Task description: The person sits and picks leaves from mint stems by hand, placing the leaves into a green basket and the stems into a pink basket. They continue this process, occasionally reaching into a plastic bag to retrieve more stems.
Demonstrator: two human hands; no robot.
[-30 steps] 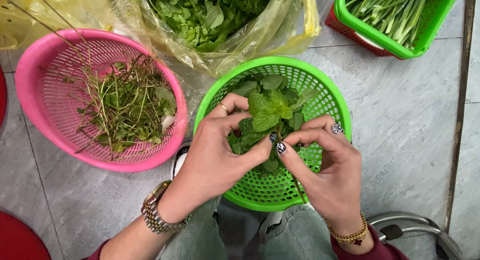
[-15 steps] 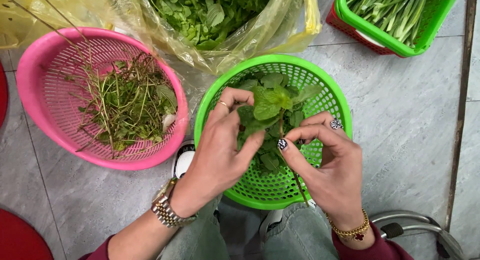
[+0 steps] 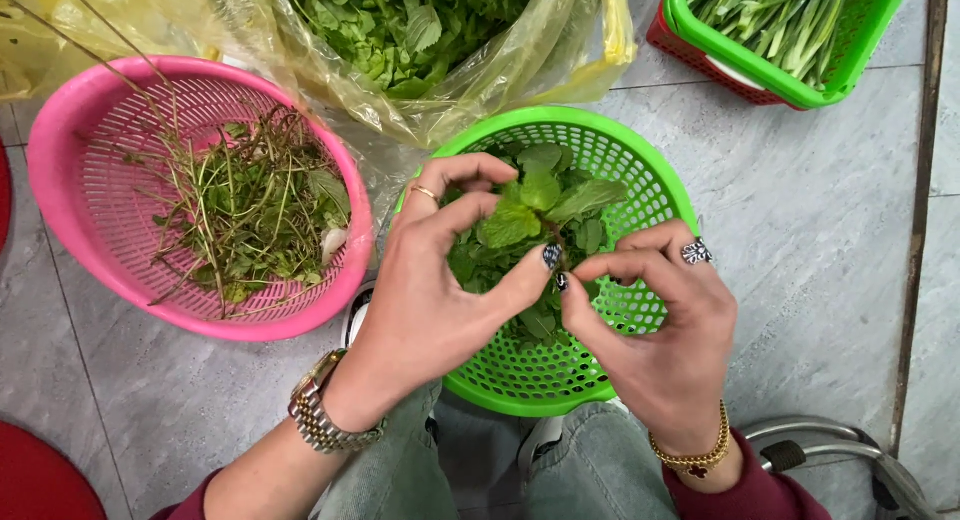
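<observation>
My left hand [image 3: 435, 280] and my right hand [image 3: 655, 330] meet over a round green basket [image 3: 655, 185] that holds picked green leaves. Both pinch the same leafy herb sprig [image 3: 535, 205], the left by its upper stem under the leaves, the right by the lower stem. The thumbs nearly touch. The left wrist wears a metal watch, the right a gold bracelet and a ring. The basket's near rim is hidden behind my hands and knees.
A pink basket [image 3: 80, 160] of bare stems and scraps sits at left. A yellow plastic bag [image 3: 500, 80] of leafy herbs lies behind. A green crate [image 3: 860, 55] of green onions stands at top right. A metal stool frame [image 3: 850, 445] is at lower right on the grey tile floor.
The hands have shifted slightly and lifted the sprig a little above the leaves in the green basket. The pinch point has moved along the stem.
</observation>
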